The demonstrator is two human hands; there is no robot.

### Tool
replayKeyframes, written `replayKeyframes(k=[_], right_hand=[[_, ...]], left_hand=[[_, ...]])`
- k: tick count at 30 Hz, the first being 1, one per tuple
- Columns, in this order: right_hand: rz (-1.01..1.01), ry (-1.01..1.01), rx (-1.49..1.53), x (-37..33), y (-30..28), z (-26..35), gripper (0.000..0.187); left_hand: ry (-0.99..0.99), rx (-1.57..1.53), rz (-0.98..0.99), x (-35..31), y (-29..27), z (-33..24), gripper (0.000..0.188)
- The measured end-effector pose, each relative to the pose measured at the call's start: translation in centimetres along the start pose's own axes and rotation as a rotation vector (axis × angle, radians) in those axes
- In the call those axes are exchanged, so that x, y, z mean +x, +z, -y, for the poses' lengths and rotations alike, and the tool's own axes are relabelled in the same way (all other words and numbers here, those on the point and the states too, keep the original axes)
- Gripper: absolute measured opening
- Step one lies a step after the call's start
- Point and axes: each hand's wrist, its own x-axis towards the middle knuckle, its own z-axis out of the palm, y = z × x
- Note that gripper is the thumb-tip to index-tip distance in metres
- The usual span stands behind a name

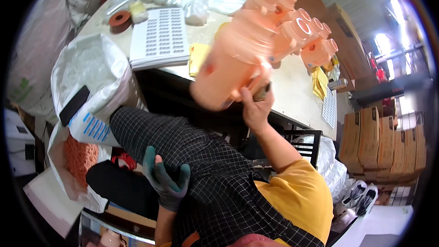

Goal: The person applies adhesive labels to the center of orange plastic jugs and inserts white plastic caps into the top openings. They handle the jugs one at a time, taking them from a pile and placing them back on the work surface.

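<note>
By table [292, 92], right hand [257, 110] grips peach jug [224, 71] by handle [255, 81]; gloved left hand [168, 180] spread, half-curled.

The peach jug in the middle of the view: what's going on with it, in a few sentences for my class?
A person's bare right hand holds the peach jug at its handle side, by the table's near edge. A small object at that hand is too blurred to name. The gloved left hand is open near the lap, holding nothing. More peach jugs are on the table, with printed sheets to their left.
</note>
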Motion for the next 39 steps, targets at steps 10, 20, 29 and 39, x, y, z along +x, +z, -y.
replayKeyframes(k=[10,20,29,39], right_hand=[[-0.289,0.016,-0.645,6.9,-8.4,-16.1,0.041],[-0.288,0.399,-0.891,6.5,-9.6,-16.6,0.050],[-0.130,0.192,-1.209,4.1,-10.3,-19.6,0.039],[-0.184,0.210,-1.162,4.1,-10.7,-19.6,0.061]], left_hand=[[-0.111,-0.063,0.246,0.1,2.8,1.3,0.066],[-0.129,0.573,-0.068,-0.6,3.8,22.8,0.054],[-0.235,0.252,0.089,1.4,10.6,19.5,0.053],[-0.528,-0.314,0.357,3.1,14.6,16.0,0.052]])
